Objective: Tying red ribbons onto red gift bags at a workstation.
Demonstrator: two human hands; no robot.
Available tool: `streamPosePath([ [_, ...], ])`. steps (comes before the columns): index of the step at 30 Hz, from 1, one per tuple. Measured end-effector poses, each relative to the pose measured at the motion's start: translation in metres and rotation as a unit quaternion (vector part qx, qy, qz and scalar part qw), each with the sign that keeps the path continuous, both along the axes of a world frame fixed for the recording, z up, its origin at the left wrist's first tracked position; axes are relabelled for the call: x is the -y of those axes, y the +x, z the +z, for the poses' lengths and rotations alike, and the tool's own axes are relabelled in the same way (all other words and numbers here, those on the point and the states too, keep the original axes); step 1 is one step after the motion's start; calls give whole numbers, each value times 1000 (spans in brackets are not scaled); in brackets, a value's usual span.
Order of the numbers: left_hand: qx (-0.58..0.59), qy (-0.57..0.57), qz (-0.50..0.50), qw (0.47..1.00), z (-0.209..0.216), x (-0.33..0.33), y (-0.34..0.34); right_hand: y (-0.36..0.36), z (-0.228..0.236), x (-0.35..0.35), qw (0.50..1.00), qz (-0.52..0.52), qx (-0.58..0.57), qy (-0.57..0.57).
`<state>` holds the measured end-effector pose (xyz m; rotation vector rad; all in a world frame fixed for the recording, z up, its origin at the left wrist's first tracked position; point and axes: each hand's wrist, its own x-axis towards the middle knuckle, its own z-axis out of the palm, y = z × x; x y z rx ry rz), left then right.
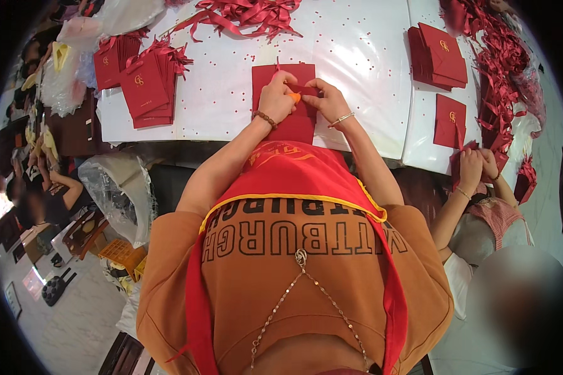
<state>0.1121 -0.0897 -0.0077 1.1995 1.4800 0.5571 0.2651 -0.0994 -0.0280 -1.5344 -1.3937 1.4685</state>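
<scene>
A red paper gift bag [294,130] lies flat at the table's near edge, in front of me. Over its upper half my left hand [278,99] is closed on a small tool with an orange handle [295,97]; its working end is hidden by the fingers. Opposite it, my right hand [329,102] pinches at the bag's right side. A dark red strip runs between the two hands; whether it is ribbon or a fold of the bag I cannot tell.
Stacked red bags with ribbons [147,90] stand at the left, more bags [438,56] at the right. Loose red ribbons [247,15] lie at the back, a heap [507,81] far right. Red dots litter the white tabletop [219,75]. A co-worker's hands [478,165] hold a bag at the right.
</scene>
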Motion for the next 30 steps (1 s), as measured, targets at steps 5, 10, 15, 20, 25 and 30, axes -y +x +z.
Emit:
streamPosePath([
  [5, -97, 151, -73, 981, -7, 4, 1, 1, 4, 0, 1000, 12, 11, 17],
  [10, -71, 187, -43, 979, -20, 12, 3, -2, 7, 6, 998, 0, 41, 56],
  [15, -17, 139, 4, 990, -23, 13, 3, -3, 8, 3, 986, 39, 109, 122],
  [20, 0, 147, 16, 989, -22, 15, 4, -3, 9, 4, 978, 62, 126, 151],
  [25, -100, 180, -72, 976, -1, 8, -7, 3, 3, 6, 983, 75, 91, 138],
  [30, -363, 289, -259, 847, 41, -22, -17, -3, 0, 14, 964, 56, 113, 235],
])
